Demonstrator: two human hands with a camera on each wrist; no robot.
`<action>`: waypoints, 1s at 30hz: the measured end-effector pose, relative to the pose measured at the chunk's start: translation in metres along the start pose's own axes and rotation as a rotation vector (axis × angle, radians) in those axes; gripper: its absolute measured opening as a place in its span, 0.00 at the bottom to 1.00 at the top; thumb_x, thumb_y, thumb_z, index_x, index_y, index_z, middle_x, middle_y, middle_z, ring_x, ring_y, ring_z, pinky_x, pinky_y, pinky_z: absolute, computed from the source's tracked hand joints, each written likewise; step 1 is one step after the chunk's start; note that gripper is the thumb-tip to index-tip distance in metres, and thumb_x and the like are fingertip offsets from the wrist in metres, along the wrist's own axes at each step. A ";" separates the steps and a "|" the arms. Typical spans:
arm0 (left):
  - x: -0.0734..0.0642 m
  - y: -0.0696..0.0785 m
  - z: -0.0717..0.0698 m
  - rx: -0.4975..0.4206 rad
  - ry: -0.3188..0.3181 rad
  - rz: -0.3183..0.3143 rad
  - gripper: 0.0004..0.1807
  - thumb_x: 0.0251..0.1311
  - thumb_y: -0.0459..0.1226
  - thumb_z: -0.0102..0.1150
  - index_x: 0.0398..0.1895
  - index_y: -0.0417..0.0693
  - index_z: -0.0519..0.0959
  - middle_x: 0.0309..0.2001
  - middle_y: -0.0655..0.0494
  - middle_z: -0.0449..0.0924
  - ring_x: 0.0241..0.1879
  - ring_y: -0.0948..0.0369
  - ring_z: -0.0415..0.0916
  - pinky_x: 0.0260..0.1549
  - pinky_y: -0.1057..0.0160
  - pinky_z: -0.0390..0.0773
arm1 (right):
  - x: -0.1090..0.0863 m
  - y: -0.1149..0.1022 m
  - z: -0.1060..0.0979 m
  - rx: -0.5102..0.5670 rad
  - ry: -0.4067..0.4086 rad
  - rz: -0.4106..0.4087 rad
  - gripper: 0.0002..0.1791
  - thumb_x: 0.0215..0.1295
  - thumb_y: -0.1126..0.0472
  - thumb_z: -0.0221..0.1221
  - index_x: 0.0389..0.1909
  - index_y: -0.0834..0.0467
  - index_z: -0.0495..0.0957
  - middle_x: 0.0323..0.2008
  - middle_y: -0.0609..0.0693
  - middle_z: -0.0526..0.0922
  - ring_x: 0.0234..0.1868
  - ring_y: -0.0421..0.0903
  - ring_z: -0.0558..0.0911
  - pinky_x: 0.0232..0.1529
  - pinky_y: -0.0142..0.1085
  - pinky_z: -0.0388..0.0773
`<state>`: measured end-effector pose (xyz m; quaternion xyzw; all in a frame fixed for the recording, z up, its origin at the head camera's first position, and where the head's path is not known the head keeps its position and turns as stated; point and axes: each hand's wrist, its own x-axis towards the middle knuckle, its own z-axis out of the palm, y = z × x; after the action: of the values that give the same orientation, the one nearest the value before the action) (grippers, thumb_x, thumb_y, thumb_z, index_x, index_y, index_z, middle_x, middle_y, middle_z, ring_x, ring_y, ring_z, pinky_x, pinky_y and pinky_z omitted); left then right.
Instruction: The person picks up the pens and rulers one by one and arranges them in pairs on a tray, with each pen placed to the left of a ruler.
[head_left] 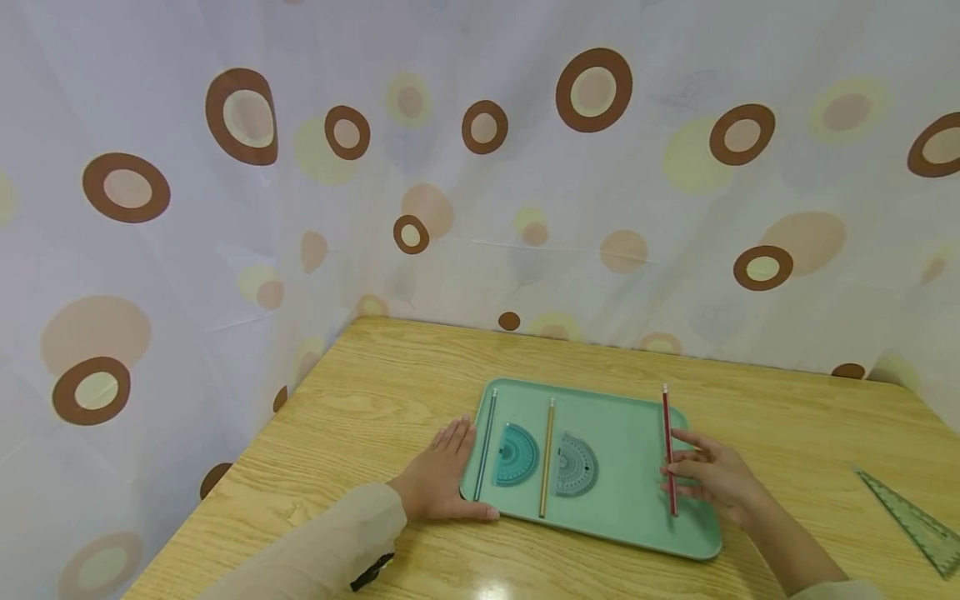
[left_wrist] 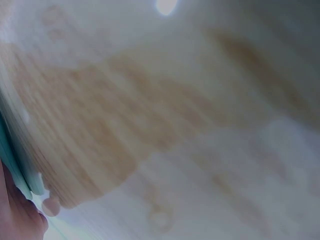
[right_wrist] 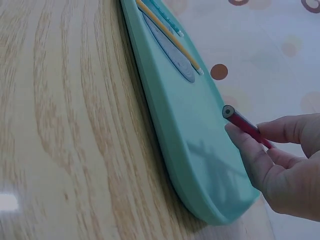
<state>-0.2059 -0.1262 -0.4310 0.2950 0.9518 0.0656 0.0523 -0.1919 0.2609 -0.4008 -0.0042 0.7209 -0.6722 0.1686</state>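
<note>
A red pencil (head_left: 669, 446) is pinched between the thumb and fingers of my right hand (head_left: 708, 473), held over the right end of a mint-green tray (head_left: 630, 467). In the right wrist view the pencil (right_wrist: 243, 123) points its flat, unsharpened end toward the camera, and its shadow falls on the tray. My left hand (head_left: 442, 477) rests at the tray's left edge with straight fingers, thumb along the near corner. On the tray, from left to right, lie a blue pencil (head_left: 486, 446), a teal protractor (head_left: 517, 455), a yellow pencil (head_left: 547, 458) and a grey clear protractor (head_left: 577, 465).
A clear set square (head_left: 911, 521) lies on the wooden table (head_left: 405, 367) to the right of the tray. Behind and left of the table hangs a white curtain (head_left: 450, 183) with brown and peach circles. The left wrist view is blurred.
</note>
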 end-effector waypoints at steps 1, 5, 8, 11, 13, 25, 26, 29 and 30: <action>0.000 0.000 0.000 -0.002 0.001 0.001 0.63 0.48 0.72 0.46 0.72 0.34 0.42 0.73 0.38 0.38 0.73 0.48 0.37 0.71 0.53 0.48 | 0.000 0.000 0.001 -0.007 0.003 -0.001 0.42 0.62 0.72 0.53 0.69 0.72 0.36 0.35 0.46 0.73 0.37 0.38 0.82 0.42 0.38 0.82; -0.001 0.000 0.001 -0.009 0.004 0.004 0.63 0.48 0.72 0.46 0.72 0.34 0.42 0.73 0.38 0.38 0.73 0.48 0.37 0.71 0.53 0.48 | 0.001 0.000 0.007 -0.041 0.002 -0.013 0.42 0.63 0.72 0.52 0.69 0.73 0.36 0.36 0.47 0.72 0.37 0.38 0.81 0.44 0.37 0.81; -0.001 -0.001 0.001 -0.009 0.007 0.007 0.63 0.48 0.73 0.45 0.72 0.33 0.42 0.73 0.38 0.38 0.73 0.48 0.38 0.70 0.52 0.49 | 0.002 0.000 0.011 -0.053 0.002 -0.014 0.42 0.63 0.72 0.52 0.69 0.73 0.36 0.37 0.48 0.71 0.38 0.37 0.81 0.46 0.36 0.81; 0.000 -0.001 0.001 -0.003 0.006 0.008 0.63 0.48 0.73 0.45 0.72 0.33 0.42 0.73 0.37 0.38 0.73 0.48 0.38 0.70 0.52 0.48 | 0.002 0.001 0.014 -0.037 -0.007 -0.018 0.42 0.63 0.72 0.52 0.69 0.74 0.36 0.36 0.48 0.72 0.38 0.38 0.81 0.45 0.36 0.81; 0.000 0.000 0.000 -0.003 0.001 0.005 0.63 0.48 0.73 0.45 0.72 0.33 0.42 0.73 0.38 0.38 0.73 0.48 0.37 0.71 0.53 0.48 | 0.003 0.002 0.016 -0.022 -0.008 -0.018 0.42 0.62 0.73 0.52 0.69 0.74 0.35 0.35 0.47 0.73 0.37 0.38 0.81 0.45 0.36 0.81; -0.002 0.000 -0.001 -0.002 -0.002 0.003 0.63 0.48 0.72 0.45 0.72 0.34 0.42 0.73 0.38 0.37 0.74 0.49 0.37 0.71 0.53 0.48 | 0.004 0.003 0.029 -0.001 -0.007 0.003 0.41 0.62 0.75 0.51 0.69 0.73 0.36 0.33 0.47 0.71 0.36 0.38 0.81 0.44 0.36 0.81; -0.002 0.000 -0.001 -0.002 -0.002 0.002 0.63 0.48 0.73 0.45 0.72 0.34 0.42 0.73 0.38 0.37 0.74 0.49 0.37 0.71 0.53 0.48 | 0.004 0.003 0.029 0.001 -0.003 0.006 0.42 0.62 0.75 0.51 0.69 0.73 0.36 0.33 0.47 0.72 0.36 0.38 0.81 0.44 0.36 0.81; -0.001 0.000 -0.001 -0.005 -0.006 -0.002 0.63 0.48 0.73 0.45 0.72 0.35 0.41 0.73 0.39 0.37 0.74 0.49 0.37 0.71 0.53 0.48 | 0.005 0.004 0.031 0.003 0.001 0.011 0.42 0.61 0.75 0.52 0.69 0.72 0.37 0.32 0.47 0.73 0.35 0.39 0.81 0.43 0.35 0.81; -0.001 0.000 -0.001 -0.005 -0.006 -0.003 0.63 0.48 0.73 0.45 0.72 0.35 0.41 0.73 0.39 0.37 0.74 0.49 0.37 0.71 0.53 0.48 | 0.005 0.004 0.032 0.008 -0.001 0.014 0.42 0.61 0.75 0.52 0.69 0.72 0.37 0.32 0.47 0.73 0.35 0.39 0.82 0.43 0.34 0.81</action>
<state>-0.2051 -0.1269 -0.4303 0.2936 0.9519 0.0672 0.0560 -0.1882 0.2294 -0.4071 0.0010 0.7180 -0.6740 0.1736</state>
